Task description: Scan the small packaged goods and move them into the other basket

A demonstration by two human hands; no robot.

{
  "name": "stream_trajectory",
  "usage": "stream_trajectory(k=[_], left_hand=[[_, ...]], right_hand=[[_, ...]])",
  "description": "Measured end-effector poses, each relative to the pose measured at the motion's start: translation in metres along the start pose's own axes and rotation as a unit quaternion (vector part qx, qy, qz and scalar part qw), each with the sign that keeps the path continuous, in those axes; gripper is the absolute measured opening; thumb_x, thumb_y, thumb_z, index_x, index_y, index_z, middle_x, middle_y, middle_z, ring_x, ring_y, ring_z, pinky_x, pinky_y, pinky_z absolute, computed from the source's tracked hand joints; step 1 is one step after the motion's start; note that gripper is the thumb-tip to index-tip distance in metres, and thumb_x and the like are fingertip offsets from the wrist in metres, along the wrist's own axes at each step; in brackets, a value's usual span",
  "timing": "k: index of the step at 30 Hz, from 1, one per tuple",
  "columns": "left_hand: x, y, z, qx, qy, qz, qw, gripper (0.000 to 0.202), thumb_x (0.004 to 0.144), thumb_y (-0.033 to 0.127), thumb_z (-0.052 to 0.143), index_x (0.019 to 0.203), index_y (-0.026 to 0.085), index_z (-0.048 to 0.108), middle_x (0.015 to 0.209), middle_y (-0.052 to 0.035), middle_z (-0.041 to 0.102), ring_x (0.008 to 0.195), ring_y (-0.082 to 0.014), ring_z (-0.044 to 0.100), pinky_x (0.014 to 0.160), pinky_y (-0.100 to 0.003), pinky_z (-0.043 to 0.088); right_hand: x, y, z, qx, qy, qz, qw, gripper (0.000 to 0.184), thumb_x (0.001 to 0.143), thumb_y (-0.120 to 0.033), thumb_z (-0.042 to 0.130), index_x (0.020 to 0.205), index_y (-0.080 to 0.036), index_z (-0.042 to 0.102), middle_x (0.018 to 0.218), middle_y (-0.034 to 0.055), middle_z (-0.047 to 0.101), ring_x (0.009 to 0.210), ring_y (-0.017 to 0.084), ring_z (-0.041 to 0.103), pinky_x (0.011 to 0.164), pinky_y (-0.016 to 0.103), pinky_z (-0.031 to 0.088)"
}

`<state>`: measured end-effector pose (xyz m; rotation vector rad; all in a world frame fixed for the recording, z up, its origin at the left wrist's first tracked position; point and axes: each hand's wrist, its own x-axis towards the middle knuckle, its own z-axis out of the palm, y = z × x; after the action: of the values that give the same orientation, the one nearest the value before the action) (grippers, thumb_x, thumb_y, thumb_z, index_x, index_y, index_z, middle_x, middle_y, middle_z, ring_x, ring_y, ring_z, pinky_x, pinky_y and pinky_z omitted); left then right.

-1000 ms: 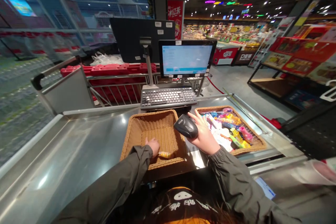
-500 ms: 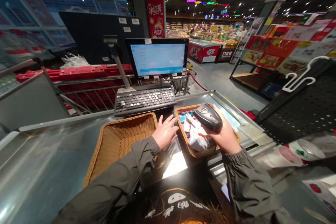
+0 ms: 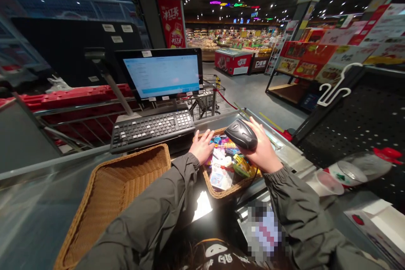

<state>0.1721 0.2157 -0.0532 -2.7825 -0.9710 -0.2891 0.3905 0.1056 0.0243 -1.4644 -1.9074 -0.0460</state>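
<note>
Gripping a smooth, rounded black plastic scanner (image 3: 241, 134), the right hand (image 3: 262, 148) curls its fingers about it above a filled wicker basket (image 3: 232, 191), toward that basket's one o'clock. Spread loosely, the fingers of the left hand (image 3: 202, 149) reach over the woven rim at ten o'clock; whether they touch the contents cannot be told. Inside lie glossy packets (image 3: 242, 164) in mixed colours, with a flat white packet (image 3: 220, 178) at seven o'clock. Between eight and nine o'clock, a second wicker basket (image 3: 139, 164) with sloping walls rests on the metal tabletop (image 3: 31, 223), partly behind a creased grey sleeve (image 3: 155, 196). The ridged black keyboard (image 3: 153, 128) sits at ten o'clock.
</note>
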Motion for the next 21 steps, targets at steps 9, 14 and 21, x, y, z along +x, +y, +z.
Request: stream_trajectory(k=[9,14,21], left_hand=[[-0.011,0.006,0.002,0.018,0.02,0.031,0.999,0.03,0.095,0.016,0.042,0.098,0.017,0.072,0.151,-0.0134,0.041,0.144,-0.0305,0.031,0.115,-0.069,0.012],[-0.025,0.0,-0.018,0.013,0.042,0.051,0.998,0.028,0.094,0.016,0.045,0.088,0.018,0.073,0.149,-0.0104,0.044,0.144,-0.0289,0.03,0.118,-0.066,0.003],[-0.059,-0.03,-0.069,0.06,0.077,0.043,0.994,0.025,0.093,0.02,0.047,0.081,0.019,0.069,0.152,-0.007,0.042,0.143,-0.0273,0.033,0.118,-0.062,-0.007]], right_hand=[[0.007,0.006,0.021,0.024,-0.016,0.015,0.999,0.068,0.077,-0.038,0.061,0.139,-0.017,0.041,0.141,0.0171,0.05,0.144,0.037,0.027,0.114,0.065,0.02],[0.002,0.009,0.033,0.021,-0.036,0.026,0.999,0.069,0.077,-0.037,0.061,0.139,-0.018,0.041,0.141,0.0169,0.05,0.144,0.038,0.027,0.113,0.066,0.02],[-0.007,0.003,0.035,0.027,-0.022,0.027,0.999,0.069,0.076,-0.036,0.063,0.139,-0.018,0.04,0.142,0.016,0.049,0.145,0.037,0.026,0.113,0.064,0.021]])
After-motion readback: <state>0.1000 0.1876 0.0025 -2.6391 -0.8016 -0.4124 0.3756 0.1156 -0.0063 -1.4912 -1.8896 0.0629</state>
